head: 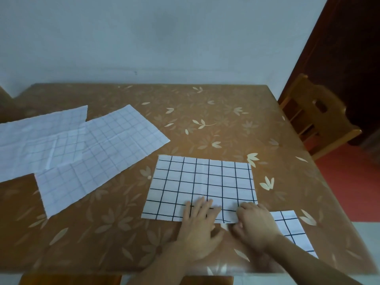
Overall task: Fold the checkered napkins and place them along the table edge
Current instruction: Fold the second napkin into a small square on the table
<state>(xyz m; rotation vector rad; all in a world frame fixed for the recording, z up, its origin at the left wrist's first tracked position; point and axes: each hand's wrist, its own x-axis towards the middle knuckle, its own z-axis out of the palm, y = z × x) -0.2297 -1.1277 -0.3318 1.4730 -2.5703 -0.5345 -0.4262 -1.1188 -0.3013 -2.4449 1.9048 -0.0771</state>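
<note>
A white napkin with black grid lines (201,182) lies folded in a rectangle near the table's front. My left hand (198,227) presses flat on its near edge with straight fingers. My right hand (254,227) curls its fingers round the napkin's near right corner. A smaller folded checkered napkin (292,229) lies by the right front edge, partly under my right forearm. Two unfolded napkins, pale side up, overlap at the left: one in the middle left (102,159) and one at the far left (35,140).
The table (205,116) has a brown cover with a pale leaf pattern and stands against a white wall. A wooden chair (316,118) stands at the right side, before a dark door. The floor on the right is red.
</note>
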